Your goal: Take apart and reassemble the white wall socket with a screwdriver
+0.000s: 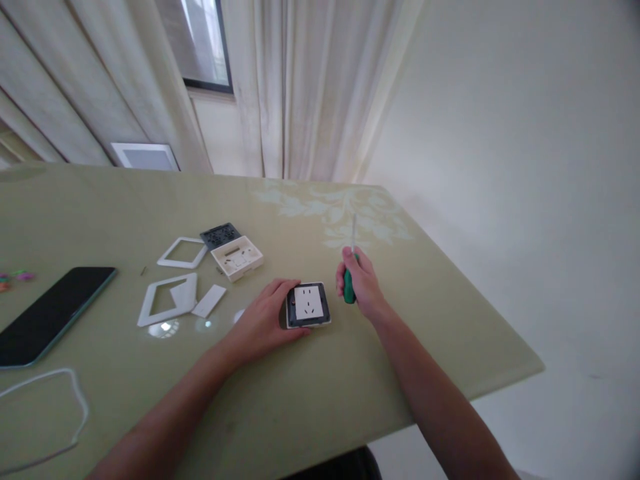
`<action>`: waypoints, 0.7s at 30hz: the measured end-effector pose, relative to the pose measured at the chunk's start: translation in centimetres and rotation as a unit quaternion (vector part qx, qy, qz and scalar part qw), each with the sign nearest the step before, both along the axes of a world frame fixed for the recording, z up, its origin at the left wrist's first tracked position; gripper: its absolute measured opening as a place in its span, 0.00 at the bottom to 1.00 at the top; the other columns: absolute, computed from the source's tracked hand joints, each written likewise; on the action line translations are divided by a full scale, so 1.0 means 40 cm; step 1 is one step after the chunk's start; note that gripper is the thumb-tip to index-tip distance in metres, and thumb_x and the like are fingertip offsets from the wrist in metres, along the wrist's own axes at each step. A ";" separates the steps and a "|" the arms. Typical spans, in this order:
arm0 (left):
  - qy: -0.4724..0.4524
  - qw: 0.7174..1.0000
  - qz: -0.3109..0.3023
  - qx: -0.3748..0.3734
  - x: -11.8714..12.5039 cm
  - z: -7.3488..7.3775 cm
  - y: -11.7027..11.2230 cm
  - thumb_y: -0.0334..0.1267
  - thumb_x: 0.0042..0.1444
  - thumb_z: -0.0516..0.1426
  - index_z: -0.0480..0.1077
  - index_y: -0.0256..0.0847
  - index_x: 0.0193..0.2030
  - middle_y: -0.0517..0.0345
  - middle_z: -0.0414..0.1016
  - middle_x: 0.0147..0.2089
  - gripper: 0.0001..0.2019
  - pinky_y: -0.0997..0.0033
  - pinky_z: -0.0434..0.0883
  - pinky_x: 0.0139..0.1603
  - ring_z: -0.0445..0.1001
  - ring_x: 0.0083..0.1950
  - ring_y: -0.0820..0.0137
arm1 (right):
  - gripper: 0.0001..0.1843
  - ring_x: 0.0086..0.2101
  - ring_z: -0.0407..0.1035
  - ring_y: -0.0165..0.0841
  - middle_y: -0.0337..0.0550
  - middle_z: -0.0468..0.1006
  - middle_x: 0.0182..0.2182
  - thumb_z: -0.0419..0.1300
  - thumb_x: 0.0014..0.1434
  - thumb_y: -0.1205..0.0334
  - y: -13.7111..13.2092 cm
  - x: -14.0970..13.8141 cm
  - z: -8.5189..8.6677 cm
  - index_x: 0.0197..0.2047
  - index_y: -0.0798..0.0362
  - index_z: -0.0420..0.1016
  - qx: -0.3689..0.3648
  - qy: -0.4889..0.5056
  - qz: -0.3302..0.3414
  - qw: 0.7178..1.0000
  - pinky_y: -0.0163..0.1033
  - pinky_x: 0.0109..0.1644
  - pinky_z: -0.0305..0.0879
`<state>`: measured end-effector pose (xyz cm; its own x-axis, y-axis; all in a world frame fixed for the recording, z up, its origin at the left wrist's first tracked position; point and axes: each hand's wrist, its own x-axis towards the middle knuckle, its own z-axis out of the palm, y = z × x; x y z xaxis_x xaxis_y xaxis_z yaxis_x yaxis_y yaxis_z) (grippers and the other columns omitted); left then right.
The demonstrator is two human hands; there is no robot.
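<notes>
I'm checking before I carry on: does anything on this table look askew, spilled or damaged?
Nothing looks spilled or damaged from here. One thing is askew: beyond the left hand, on its left, a small white plate lies slantwise over the nearer white frame, not square with it.

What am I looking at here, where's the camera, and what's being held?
There's no machine: these are a person's bare hands. The single picture comes from a camera worn on their head, looking forward and down. The left hand has its grip around one side of a power socket on the table. The right hand holds a green-handled screwdriver, its shaft pointing away. Further left lie an open white box, white frames, a dark-screened device and a white cable.
</notes>
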<state>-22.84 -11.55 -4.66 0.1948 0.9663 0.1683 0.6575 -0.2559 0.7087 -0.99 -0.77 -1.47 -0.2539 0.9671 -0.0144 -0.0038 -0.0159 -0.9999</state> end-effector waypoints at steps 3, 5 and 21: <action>-0.009 1.000 0.020 0.014 -0.003 -0.008 0.005 0.48 0.56 0.70 0.64 0.43 0.71 0.42 0.73 0.69 0.39 0.41 0.71 0.72 0.73 0.70 0.47 | 0.17 0.18 0.60 0.28 0.24 0.69 0.20 0.63 0.66 0.45 0.005 0.001 0.070 0.46 0.45 0.64 0.043 -0.112 0.095 0.988 0.33 0.22 0.58; -0.013 0.999 0.042 0.018 -0.007 -0.012 0.008 0.48 0.56 0.71 0.64 0.42 0.71 0.41 0.73 0.68 0.39 0.41 0.71 0.72 0.73 0.69 0.47 | 0.12 0.28 0.69 0.29 0.32 0.76 0.30 0.61 0.64 0.60 0.013 -0.007 0.139 0.51 0.48 0.72 0.155 -0.203 0.139 0.957 0.35 0.33 0.66; -0.037 0.997 0.062 -0.016 -0.016 0.010 0.003 0.55 0.61 0.68 0.66 0.48 0.69 0.46 0.74 0.69 0.33 0.43 0.74 0.69 0.74 0.69 0.48 | 0.18 0.30 0.71 0.25 0.37 0.80 0.41 0.72 0.65 0.56 -0.014 -0.108 0.269 0.54 0.49 0.76 0.454 -0.090 0.108 0.880 0.34 0.34 0.71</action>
<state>-23.50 -11.41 -4.27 0.0612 0.9873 0.1468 0.6289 -0.1524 0.7624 -5.31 -1.31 9.30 -0.5050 0.5302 0.6811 0.0609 0.8090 -0.5846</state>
